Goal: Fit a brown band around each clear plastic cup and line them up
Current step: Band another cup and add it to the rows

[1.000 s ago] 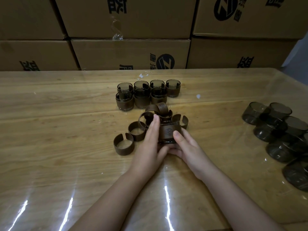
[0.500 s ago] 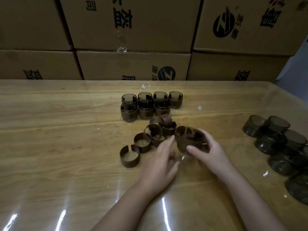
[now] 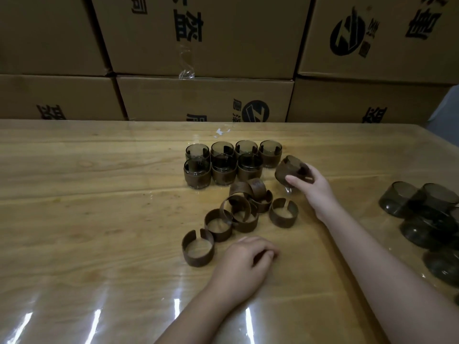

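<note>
Banded cups (image 3: pixel 223 167): seven in two rows. Right hand (image 3: pixel 314 188) grips an eighth cup (image 3: pixel 289 170) beside them; left hand (image 3: pixel 246 264) loosely curled, empty. Loose bands (image 3: pixel 244 211), bare cups (image 3: pixel 422 214) unpaired.

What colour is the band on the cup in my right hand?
Brown band on the cup, clearest in head view.
</note>
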